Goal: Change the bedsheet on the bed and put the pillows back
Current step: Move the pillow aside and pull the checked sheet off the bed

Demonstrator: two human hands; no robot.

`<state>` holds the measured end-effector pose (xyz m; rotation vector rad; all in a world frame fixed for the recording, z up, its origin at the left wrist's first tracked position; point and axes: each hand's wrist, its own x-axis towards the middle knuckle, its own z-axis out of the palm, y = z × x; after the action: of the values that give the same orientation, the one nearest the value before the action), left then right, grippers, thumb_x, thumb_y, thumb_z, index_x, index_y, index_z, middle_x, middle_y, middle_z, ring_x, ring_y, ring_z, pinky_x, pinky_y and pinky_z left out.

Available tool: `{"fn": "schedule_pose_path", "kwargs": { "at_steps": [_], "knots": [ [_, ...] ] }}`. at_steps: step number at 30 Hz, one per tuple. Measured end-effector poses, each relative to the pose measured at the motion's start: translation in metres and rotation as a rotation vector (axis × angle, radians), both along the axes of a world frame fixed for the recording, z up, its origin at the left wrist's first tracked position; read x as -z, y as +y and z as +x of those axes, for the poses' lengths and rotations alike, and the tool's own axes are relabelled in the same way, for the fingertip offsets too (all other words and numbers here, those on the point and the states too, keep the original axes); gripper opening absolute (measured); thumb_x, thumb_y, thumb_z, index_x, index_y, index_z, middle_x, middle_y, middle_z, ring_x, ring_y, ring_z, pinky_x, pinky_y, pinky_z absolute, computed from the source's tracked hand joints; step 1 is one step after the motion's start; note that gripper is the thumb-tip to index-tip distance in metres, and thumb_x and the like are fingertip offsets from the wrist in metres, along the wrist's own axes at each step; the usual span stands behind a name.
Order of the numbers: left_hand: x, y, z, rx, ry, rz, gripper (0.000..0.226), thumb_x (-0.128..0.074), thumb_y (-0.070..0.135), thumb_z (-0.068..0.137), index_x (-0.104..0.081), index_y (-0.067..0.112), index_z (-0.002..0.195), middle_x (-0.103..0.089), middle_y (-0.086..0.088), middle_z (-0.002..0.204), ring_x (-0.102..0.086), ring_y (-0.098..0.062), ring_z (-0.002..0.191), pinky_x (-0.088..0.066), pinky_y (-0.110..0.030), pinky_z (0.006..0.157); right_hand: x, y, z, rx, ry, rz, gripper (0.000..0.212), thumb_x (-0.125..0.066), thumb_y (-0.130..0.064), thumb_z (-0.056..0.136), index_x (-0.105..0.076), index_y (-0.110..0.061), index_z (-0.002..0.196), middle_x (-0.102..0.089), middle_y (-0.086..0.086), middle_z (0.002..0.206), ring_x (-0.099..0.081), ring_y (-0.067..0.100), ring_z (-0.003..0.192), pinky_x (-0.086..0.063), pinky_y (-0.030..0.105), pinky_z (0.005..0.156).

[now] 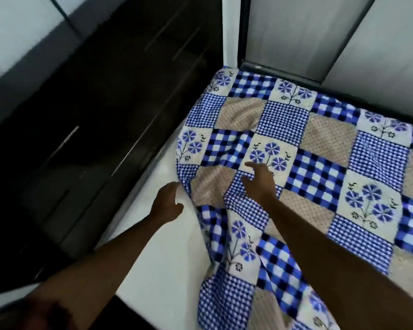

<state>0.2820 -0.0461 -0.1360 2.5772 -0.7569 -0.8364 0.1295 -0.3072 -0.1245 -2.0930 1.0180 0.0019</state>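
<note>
Spreading looks to be the step in hand. The bedsheet (pixel 320 163) covers most of the mattress (pixel 167 246), reaching its far corner. Along the mattress side nearest the dark wardrobe (pixel 93 115) it is bunched and folded back on itself, leaving a strip of bare white mattress showing.

The left hand (pixel 167 203) is over that bare strip, right at the rumpled hem. Its fingers are loosely curved with the thumb apart and have no grip on anything. I cannot tell whether the fingertips touch the cloth. The right hand (pixel 260 184) is over the sheet a little further in from the mattress edge, fingers spread and straight, also with no grip. Whether it presses the cloth or hovers just above it is unclear.

The sheet should handle as light, limp cloth. It will drape, fold and drag in ripples rather than slide as one piece, and it is neither fragile nor slippery. The best place to take hold is probably the loose hem beside the left hand, pinching it and drawing it out towards the mattress edge while the right palm smooths the folds flat.

It is a patchwork print of squares: bold blue-and-white checks, fine blue gingham, beige dotted panels and pale panels with blue flowers on dark stems.
</note>
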Motion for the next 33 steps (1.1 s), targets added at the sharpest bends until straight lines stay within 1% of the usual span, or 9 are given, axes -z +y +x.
{"fn": "schedule_pose_path", "kwargs": {
  "at_steps": [2,6,8,11,13,17,24,29,33],
  "knots": [
    [0.018,-0.015,0.037,0.056,0.009,-0.015,0.090,-0.077,0.031,0.076,-0.036,-0.001,0.150,-0.039,-0.020,0.153,-0.036,-0.035,0.143,-0.026,-0.041,0.119,0.013,-0.021,0.031,-0.034,0.011,-0.077,0.052,-0.066,-0.020,0.092,-0.054,-0.012,0.142,-0.050,0.018,0.144,-0.050,0.040,0.127,-0.043,0.049,0.106],
    [0.038,-0.057,0.093,0.219,0.012,-0.053,0.141,-0.068,0.084,0.049,-0.011,0.018,0.159,-0.018,-0.010,0.165,-0.014,-0.030,0.152,-0.018,-0.049,0.122,0.029,-0.066,0.091,-0.145,0.085,-0.138,0.074,-0.066,-0.025,0.091,-0.032,-0.021,0.157,-0.024,0.013,0.164,-0.040,0.042,0.138,-0.044,0.050,0.107],
    [0.035,-0.081,0.107,0.302,0.038,-0.027,0.137,-0.066,0.079,0.052,-0.002,0.022,0.159,-0.010,-0.008,0.167,-0.005,-0.030,0.153,-0.014,-0.049,0.122,0.036,-0.086,0.119,-0.203,0.123,-0.157,0.081,-0.064,-0.023,0.093,-0.019,-0.028,0.161,-0.009,0.007,0.169,-0.027,0.040,0.147,-0.038,0.049,0.111],
    [0.046,-0.101,0.129,0.152,0.117,-0.187,0.110,-0.066,0.046,0.071,-0.002,0.032,0.159,-0.016,-0.002,0.166,-0.019,-0.022,0.152,-0.026,-0.047,0.120,0.044,-0.106,0.152,-0.250,0.130,-0.179,0.082,-0.058,-0.023,0.098,-0.007,-0.035,0.161,0.004,0.004,0.169,-0.011,0.043,0.152,-0.028,0.054,0.119],
    [0.058,-0.113,0.149,0.108,0.099,-0.199,0.115,-0.072,0.028,0.074,0.006,0.033,0.158,-0.007,0.000,0.167,-0.014,-0.019,0.153,-0.024,-0.047,0.121,0.048,-0.118,0.172,-0.241,0.128,-0.210,0.081,-0.055,-0.029,0.101,-0.001,-0.035,0.161,0.006,0.006,0.169,-0.011,0.048,0.150,-0.021,0.056,0.120],
    [0.077,-0.124,0.156,0.289,-0.099,0.042,0.126,-0.074,0.038,0.075,0.022,0.020,0.154,0.021,-0.003,0.165,0.014,-0.019,0.153,0.000,-0.043,0.124,0.055,-0.140,0.194,-0.223,0.209,-0.266,0.081,-0.052,-0.036,0.102,0.005,-0.032,0.161,0.001,0.012,0.168,-0.013,0.053,0.147,-0.015,0.058,0.120],
    [0.095,-0.126,0.164,0.323,-0.145,0.061,0.128,-0.041,0.066,0.050,0.024,0.022,0.151,0.023,-0.004,0.164,0.018,-0.019,0.152,0.004,-0.041,0.124,0.074,-0.153,0.213,-0.109,0.156,-0.165,0.060,-0.057,-0.037,0.098,-0.031,-0.034,0.152,-0.020,0.020,0.155,-0.029,0.054,0.138,-0.031,0.061,0.115],
    [0.098,-0.125,0.168,0.308,-0.139,0.048,0.117,-0.035,0.073,0.058,0.028,0.024,0.143,0.026,0.004,0.159,0.020,-0.015,0.150,0.005,-0.038,0.123,0.072,-0.159,0.206,-0.016,0.015,-0.195,0.022,-0.048,-0.013,0.099,-0.062,-0.006,0.115,-0.058,0.021,0.117,-0.060,0.038,0.103,-0.052,0.048,0.087],
    [0.101,-0.124,0.170,0.250,-0.117,-0.015,0.109,-0.016,0.079,0.064,0.020,0.021,0.149,0.015,0.000,0.164,0.011,-0.015,0.153,0.004,-0.034,0.123,0.074,-0.160,0.187,0.047,-0.032,-0.091,0.020,-0.050,-0.011,0.100,-0.060,-0.004,0.085,-0.060,0.016,0.085,-0.058,0.027,0.078,-0.041,0.034,0.065]
  ]
}}
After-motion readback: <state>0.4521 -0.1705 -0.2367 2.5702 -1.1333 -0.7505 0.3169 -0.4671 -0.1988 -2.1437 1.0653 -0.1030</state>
